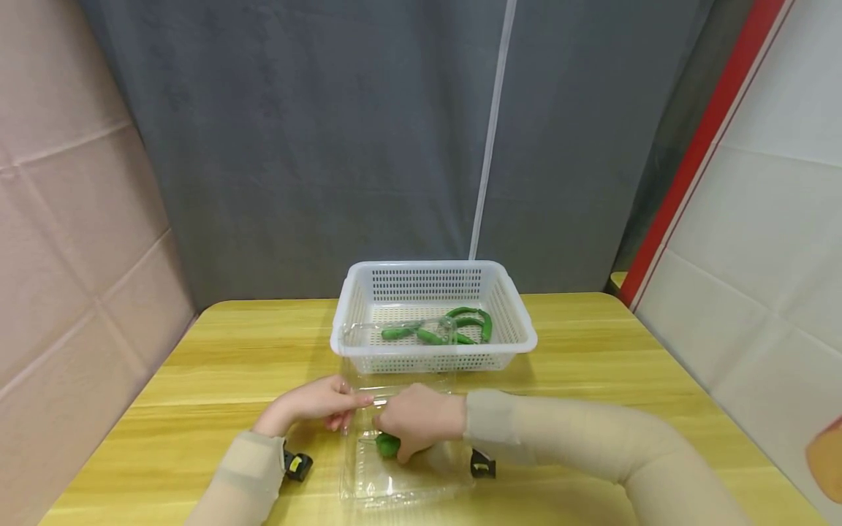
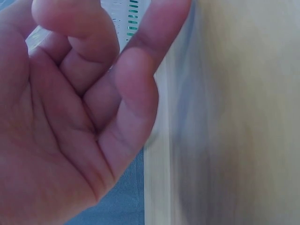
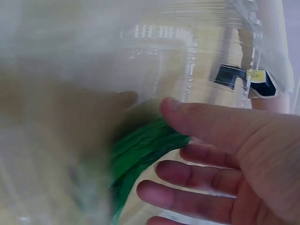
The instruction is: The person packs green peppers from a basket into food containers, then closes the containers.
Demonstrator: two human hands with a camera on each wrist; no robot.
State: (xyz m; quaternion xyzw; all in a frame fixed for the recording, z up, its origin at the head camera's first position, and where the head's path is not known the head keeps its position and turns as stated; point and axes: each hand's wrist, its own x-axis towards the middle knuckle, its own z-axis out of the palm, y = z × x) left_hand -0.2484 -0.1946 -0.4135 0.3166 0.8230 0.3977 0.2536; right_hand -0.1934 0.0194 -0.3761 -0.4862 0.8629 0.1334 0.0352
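A clear plastic box (image 1: 375,482) lies open on the table, its lid raised toward the back. My left hand (image 1: 322,402) holds the box's left edge near the fold; in the left wrist view its fingers (image 2: 129,101) are curled. Inside the tray, my right hand (image 1: 421,418) reaches down over a green pepper (image 1: 388,444), covering most of it. In the right wrist view, the thumb rests over the pepper (image 3: 145,150) and the fingertips line its lower edge. The pepper's far end is blurred behind clear plastic.
Behind the box stands a white slotted basket (image 1: 506,307) with several long green peppers (image 1: 487,327) in it. The box lid (image 1: 395,365) overlaps the basket's front. A dark curtain (image 1: 329,146) hangs beyond the table's back edge.
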